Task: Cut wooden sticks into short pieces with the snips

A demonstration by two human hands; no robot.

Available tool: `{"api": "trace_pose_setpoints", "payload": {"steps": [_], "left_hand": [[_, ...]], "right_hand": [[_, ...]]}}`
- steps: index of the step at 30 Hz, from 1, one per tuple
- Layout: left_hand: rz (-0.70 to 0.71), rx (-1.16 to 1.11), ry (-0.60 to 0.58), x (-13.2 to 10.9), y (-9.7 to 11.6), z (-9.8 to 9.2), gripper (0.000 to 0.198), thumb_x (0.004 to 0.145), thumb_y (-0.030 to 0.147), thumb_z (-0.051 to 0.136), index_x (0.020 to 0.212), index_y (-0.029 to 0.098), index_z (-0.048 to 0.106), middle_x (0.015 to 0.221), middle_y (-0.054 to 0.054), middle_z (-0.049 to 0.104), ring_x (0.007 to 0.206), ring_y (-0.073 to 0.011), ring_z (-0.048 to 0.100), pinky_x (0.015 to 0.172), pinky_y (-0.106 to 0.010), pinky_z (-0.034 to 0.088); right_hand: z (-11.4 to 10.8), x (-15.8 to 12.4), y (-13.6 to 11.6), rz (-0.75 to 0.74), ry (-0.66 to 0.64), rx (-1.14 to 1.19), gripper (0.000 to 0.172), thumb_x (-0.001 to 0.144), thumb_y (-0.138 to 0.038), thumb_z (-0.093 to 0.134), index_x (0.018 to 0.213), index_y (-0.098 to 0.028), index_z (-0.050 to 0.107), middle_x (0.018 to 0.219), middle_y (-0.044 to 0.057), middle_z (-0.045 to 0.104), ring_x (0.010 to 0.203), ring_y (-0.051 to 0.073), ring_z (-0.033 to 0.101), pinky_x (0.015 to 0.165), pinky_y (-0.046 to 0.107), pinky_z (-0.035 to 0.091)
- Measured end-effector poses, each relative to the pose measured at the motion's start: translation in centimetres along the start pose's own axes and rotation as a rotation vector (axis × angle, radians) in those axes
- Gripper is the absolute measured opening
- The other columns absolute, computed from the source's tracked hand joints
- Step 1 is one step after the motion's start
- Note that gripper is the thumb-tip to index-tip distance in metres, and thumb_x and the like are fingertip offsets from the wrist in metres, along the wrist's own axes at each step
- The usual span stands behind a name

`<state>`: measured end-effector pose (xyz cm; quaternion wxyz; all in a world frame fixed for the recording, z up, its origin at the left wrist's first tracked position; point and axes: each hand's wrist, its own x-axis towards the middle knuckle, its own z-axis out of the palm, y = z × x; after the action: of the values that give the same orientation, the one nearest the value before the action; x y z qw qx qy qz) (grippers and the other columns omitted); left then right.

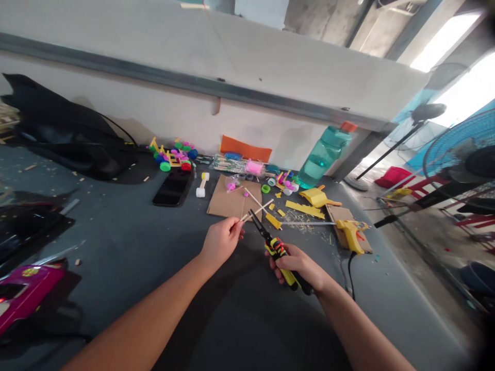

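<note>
head view | left hand (221,239) pinches 1 thin stick (257,210), pointing to 2 o'clock over cardboard (228,203) | right hand (299,265) wraps pliers (270,242), tips at the stick | judged: stick looks uncut; yellow offcuts (305,208) at 2 o'clock.

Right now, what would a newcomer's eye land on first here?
The two hands at mid-table: the left hand pinches a thin wooden stick, and the right hand holds yellow-and-black pliers with their tip at the stick. Next comes the yellow glue gun lying to the right on a cardboard scrap, then the green bottle by the back wall.
</note>
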<state>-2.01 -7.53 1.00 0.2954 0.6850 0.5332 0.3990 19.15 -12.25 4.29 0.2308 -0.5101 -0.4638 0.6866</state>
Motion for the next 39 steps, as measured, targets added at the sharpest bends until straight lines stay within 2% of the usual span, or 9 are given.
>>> {"api": "trace_pose_setpoints", "payload": {"steps": [9, 12, 18, 21, 23, 27, 30, 33, 39], "left_hand": [[-0.037, -0.064, -0.05, 0.1, 0.0, -0.1, 0.032, 0.089, 0.04, 0.038, 0.082, 0.018, 0.061, 0.06, 0.001, 0.062, 0.049, -0.0104, 0.06, 0.049, -0.018, 0.044], [-0.072, -0.102, -0.028, 0.2, 0.0, -0.2, 0.033, 0.089, 0.041, 0.036, 0.083, 0.018, 0.059, 0.058, 0.002, 0.06, 0.046, -0.0097, 0.058, 0.047, -0.018, 0.043], [-0.228, -0.304, 0.115, 0.9, -0.9, 0.1, 0.033, 0.087, 0.043, 0.037, 0.085, 0.016, 0.055, 0.059, 0.001, 0.055, 0.045, -0.0099, 0.054, 0.041, -0.019, 0.045], [-0.215, -0.302, 0.114, 0.8, -1.2, 0.2, 0.033, 0.087, 0.044, 0.037, 0.085, 0.016, 0.055, 0.062, 0.0, 0.056, 0.048, -0.01, 0.054, 0.042, -0.019, 0.045], [-0.164, -0.258, 0.088, 0.5, -1.0, 0.3, 0.033, 0.088, 0.043, 0.035, 0.085, 0.016, 0.055, 0.064, 0.0, 0.058, 0.05, -0.01, 0.055, 0.044, -0.019, 0.045], [-0.041, -0.173, -0.031, -0.4, 0.5, 0.2, 0.033, 0.091, 0.039, 0.032, 0.084, 0.017, 0.055, 0.062, 0.0, 0.059, 0.051, -0.011, 0.056, 0.05, -0.021, 0.043], [0.127, -0.074, -0.231, -1.1, 2.3, 0.2, 0.029, 0.09, 0.031, 0.035, 0.082, 0.018, 0.059, 0.066, -0.001, 0.063, 0.061, -0.0138, 0.059, 0.056, -0.022, 0.043], [0.19, -0.039, -0.302, -1.5, 3.6, 0.0, 0.026, 0.088, 0.024, 0.036, 0.09, 0.017, 0.061, 0.074, -0.005, 0.067, 0.065, -0.0158, 0.062, 0.057, -0.023, 0.042], [0.118, 0.152, -0.363, -1.0, 3.8, -1.7, 0.034, 0.09, 0.028, 0.034, 0.081, 0.016, 0.064, 0.064, -0.007, 0.067, 0.059, -0.0177, 0.063, 0.055, -0.025, 0.041]], "right_hand": [[0.0, -0.2, -0.3, -0.006, -0.032, -0.044, 0.034, 0.066, -0.025, 0.054, 0.098, -0.015, 0.051, 0.072, 0.001, 0.057, 0.053, 0.011, 0.052, 0.051, 0.023, 0.042], [0.5, -0.5, -0.5, -0.054, 0.006, -0.188, 0.031, 0.069, -0.028, 0.051, 0.098, -0.016, 0.052, 0.076, 0.001, 0.057, 0.059, 0.013, 0.052, 0.055, 0.025, 0.042], [1.2, 0.7, 0.0, -0.145, 0.662, -1.046, 0.057, 0.066, -0.037, 0.06, 0.116, -0.014, 0.048, 0.104, 0.013, 0.056, 0.097, 0.029, 0.051, 0.084, 0.038, 0.037], [1.2, 1.6, 0.5, -0.168, 0.776, -1.219, 0.059, 0.067, -0.037, 0.061, 0.12, -0.013, 0.048, 0.108, 0.016, 0.055, 0.104, 0.034, 0.047, 0.087, 0.043, 0.035], [1.4, 1.7, 0.5, -0.297, 0.785, -1.239, 0.051, 0.074, -0.036, 0.056, 0.121, -0.015, 0.049, 0.118, 0.016, 0.052, 0.113, 0.034, 0.041, 0.092, 0.045, 0.032], [2.7, 1.8, -0.2, -0.523, 0.623, -0.992, 0.042, 0.086, -0.038, 0.043, 0.121, -0.015, 0.052, 0.121, 0.014, 0.054, 0.117, 0.028, 0.042, 0.099, 0.043, 0.029], [4.2, 2.6, -1.0, -0.462, 0.445, -0.512, 0.046, 0.087, -0.047, 0.04, 0.114, -0.014, 0.056, 0.107, 0.013, 0.062, 0.1, 0.025, 0.056, 0.088, 0.037, 0.042], [5.7, 3.8, -1.6, -0.423, 0.396, -0.077, 0.048, 0.083, -0.055, 0.043, 0.102, -0.015, 0.061, 0.086, 0.008, 0.066, 0.08, 0.022, 0.061, 0.071, 0.033, 0.048], [7.3, 6.3, -1.4, -0.347, 0.381, 0.204, 0.049, 0.073, -0.06, 0.053, 0.081, -0.013, 0.065, 0.057, 0.004, 0.061, 0.054, 0.019, 0.058, 0.045, 0.027, 0.043]]}}
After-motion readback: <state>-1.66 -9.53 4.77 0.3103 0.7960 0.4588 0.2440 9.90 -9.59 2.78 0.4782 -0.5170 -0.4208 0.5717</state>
